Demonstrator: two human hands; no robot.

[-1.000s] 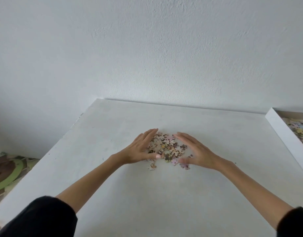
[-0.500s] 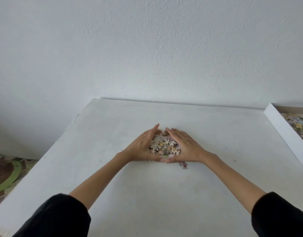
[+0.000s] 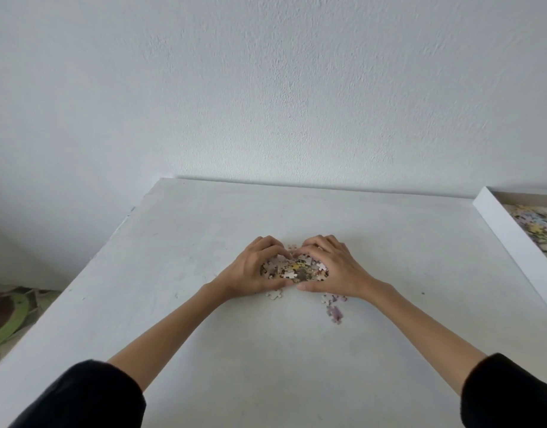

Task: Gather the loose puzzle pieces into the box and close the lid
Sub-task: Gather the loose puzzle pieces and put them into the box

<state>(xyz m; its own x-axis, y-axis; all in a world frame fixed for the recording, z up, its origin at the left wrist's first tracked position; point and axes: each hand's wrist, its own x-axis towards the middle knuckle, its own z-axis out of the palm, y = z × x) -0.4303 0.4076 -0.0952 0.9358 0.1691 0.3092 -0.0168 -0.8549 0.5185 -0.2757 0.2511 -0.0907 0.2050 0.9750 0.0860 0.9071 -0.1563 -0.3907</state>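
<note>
A small heap of loose puzzle pieces (image 3: 296, 268) lies mid-table, cupped between both hands. My left hand (image 3: 253, 270) curls its fingers round the heap's left side, thumb along the near edge. My right hand (image 3: 337, 267) curls round the right side, its thumb tip meeting the left thumb. A few stray pieces lie outside the hands: one (image 3: 274, 294) by the left thumb, pinkish ones (image 3: 334, 310) below the right wrist. The open white box (image 3: 513, 239) with several pieces inside stands at the right edge. No lid is in view.
The white table (image 3: 266, 350) backs onto a white wall. Its left edge drops to a floor with a green and brown mat (image 3: 9, 313). Black sleeves cover both forearms near the frame's bottom.
Both hands slid inward, pushing the spread pieces into a tight heap, then curled their fingers round it. A few pieces slipped out below the right wrist.
</note>
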